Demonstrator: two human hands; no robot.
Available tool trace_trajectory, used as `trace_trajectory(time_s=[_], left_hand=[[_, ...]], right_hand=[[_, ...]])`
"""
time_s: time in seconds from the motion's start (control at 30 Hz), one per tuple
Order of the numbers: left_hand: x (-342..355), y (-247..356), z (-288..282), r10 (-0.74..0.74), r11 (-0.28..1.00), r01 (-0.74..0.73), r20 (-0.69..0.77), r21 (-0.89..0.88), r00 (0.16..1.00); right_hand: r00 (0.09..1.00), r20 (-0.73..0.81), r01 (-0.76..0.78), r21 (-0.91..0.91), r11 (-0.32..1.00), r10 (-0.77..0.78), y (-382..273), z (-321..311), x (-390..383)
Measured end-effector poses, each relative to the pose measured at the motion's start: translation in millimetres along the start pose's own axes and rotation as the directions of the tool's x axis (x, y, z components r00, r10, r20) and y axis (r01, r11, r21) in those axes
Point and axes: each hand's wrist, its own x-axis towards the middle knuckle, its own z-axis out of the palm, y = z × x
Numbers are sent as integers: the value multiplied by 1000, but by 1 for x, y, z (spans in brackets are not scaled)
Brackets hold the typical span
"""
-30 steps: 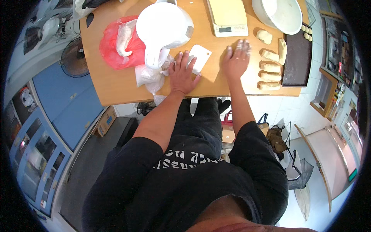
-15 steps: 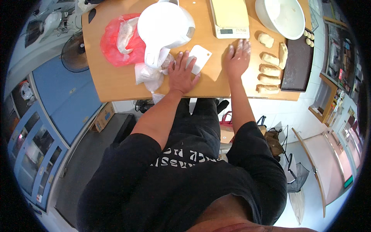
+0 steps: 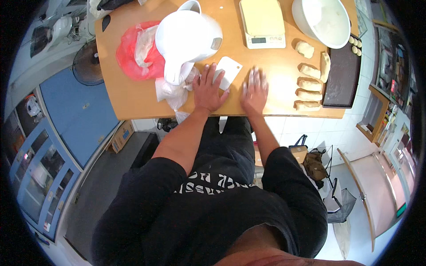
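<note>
My left hand (image 3: 208, 92) lies flat on the wooden table (image 3: 275, 99) with its fingers spread. Its fingertips are between a knotted clear plastic bag (image 3: 171, 92) and a white dough scraper (image 3: 228, 73). To the right of the scraper, my right hand (image 3: 254, 94) rests palm down near the table's front edge. Its fingers are stretched out, a little blurred, and whitened as if with flour. Neither hand holds anything. Several rolled dough pieces (image 3: 309, 95) lie in a column farther right, with a rounder dough lump (image 3: 305, 49) behind them.
A white pitcher (image 3: 186, 37) stands at the back left beside a red plastic bag (image 3: 133, 55). Behind my right hand is a yellow-topped kitchen scale (image 3: 262, 22). At the far right are a white bowl (image 3: 321, 22) and a dark baking tray (image 3: 341, 84) holding several small dough balls.
My right hand has slid left and toward me, away from the scale and closer to my left hand. My left hand stays in nearly the same place beside the scraper.
</note>
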Motion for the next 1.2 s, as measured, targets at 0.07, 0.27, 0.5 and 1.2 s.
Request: trace_trajectory(time_s=[0.07,0.27,0.5,1.2], left_hand=[[3,0,-1,-31,1000,31,-4,-3,1000],[4,2,-2,-18,999,17,18,33,1000],[-2,-3,2,-10,1000,10,-15,-8,1000],[1,-2,-3,45,998,-47,-52,-34,998]], right_hand=[[994,-99,-46,47,998,50,10,2,-33],[903,-371,-207,69,976,217,49,-3,46],[979,-96,186,53,981,-180,14,-3,-34],[921,-384,-73,1,997,68,35,4,59]])
